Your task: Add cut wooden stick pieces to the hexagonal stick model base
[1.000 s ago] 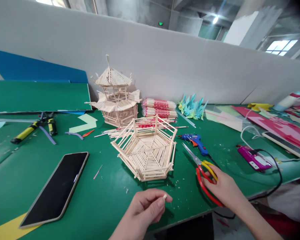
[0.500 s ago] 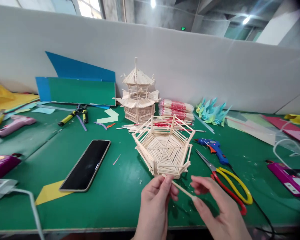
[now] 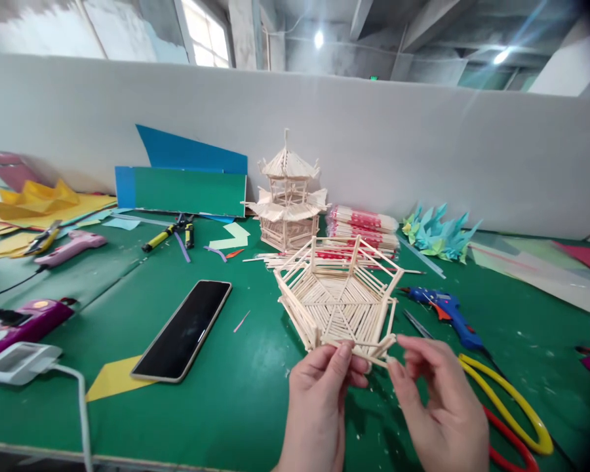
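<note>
A thin wooden stick (image 3: pixel 373 358) lies slantwise along the near edge of a hexagonal tray-like frame built of wooden sticks (image 3: pixel 341 305). My left hand (image 3: pixel 324 380) pinches the stick's left part between thumb and fingers. At its right end, the thumb and index finger of my right hand (image 3: pixel 430 387) close on the stick beside the frame's near right corner. Whether the stick touches the frame's edge I cannot tell. Behind the frame stands a two-roofed stick pagoda (image 3: pixel 289 196). Right of the frame lies a blue glue gun (image 3: pixel 447 313).
Scissors with yellow and red handles (image 3: pixel 509 400) lie by my right hand, partly hidden. Bundled sticks (image 3: pixel 364 226) rest behind the frame. A phone (image 3: pixel 181 331) lies left on yellow paper. Farther out are a pink glue gun (image 3: pixel 76 248), a purple power strip (image 3: pixel 39 324) and turquoise folded paper (image 3: pixel 437 229).
Both hands have moved forward, bringing the stick up to the frame's near edge. My right thumb and index finger have drawn closer together. The view has shifted left and tilted up.
</note>
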### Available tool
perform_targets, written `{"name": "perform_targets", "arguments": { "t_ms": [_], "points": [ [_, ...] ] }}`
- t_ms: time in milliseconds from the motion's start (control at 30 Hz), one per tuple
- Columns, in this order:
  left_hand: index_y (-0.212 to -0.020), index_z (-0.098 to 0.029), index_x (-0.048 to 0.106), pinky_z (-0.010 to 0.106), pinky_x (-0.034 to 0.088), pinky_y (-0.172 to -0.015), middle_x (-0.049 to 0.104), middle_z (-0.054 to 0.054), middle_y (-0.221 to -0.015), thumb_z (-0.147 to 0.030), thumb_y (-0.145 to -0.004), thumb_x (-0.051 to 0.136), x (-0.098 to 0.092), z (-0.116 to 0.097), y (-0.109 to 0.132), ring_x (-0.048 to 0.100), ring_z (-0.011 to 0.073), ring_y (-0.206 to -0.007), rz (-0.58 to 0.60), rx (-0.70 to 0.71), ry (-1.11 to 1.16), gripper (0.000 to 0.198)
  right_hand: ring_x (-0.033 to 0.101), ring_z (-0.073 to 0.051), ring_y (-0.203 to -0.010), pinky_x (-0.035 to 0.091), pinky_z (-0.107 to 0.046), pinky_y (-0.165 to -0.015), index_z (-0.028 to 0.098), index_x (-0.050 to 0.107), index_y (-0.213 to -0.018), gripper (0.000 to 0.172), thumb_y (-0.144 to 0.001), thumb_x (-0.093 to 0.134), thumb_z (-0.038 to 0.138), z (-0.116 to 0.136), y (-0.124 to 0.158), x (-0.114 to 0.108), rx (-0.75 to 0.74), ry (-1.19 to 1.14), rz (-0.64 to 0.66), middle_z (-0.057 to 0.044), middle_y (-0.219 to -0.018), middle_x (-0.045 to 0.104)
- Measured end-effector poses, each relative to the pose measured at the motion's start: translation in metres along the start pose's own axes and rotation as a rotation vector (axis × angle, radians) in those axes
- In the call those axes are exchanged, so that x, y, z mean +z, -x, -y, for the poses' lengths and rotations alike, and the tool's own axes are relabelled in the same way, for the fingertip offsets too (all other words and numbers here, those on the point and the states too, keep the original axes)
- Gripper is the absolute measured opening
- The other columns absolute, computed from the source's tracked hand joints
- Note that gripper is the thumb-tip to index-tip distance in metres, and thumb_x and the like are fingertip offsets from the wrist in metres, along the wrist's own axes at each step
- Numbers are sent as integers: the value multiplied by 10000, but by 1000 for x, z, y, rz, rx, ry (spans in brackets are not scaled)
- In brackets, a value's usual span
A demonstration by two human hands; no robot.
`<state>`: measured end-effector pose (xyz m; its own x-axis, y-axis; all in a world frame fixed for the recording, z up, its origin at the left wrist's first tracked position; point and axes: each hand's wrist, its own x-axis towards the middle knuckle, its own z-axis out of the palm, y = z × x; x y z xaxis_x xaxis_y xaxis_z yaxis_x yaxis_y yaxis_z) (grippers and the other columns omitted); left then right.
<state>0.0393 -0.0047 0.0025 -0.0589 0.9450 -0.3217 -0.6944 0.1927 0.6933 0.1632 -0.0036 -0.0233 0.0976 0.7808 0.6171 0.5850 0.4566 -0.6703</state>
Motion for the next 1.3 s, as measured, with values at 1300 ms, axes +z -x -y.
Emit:
{"name": "perform_targets", "arguments": {
  "t_ms": [1300],
  "points": [
    [-648,-115,684,186,445,-559,666,37,-604,-274,-687,694,-2,0,-12,526,83,-518,21,72,-89,165,522,-155,-773,435,-264,-679,211,546,-870,69,-824,530,259,-18,-12,16,162,-259,158,-13,-803,526]
  ]
}}
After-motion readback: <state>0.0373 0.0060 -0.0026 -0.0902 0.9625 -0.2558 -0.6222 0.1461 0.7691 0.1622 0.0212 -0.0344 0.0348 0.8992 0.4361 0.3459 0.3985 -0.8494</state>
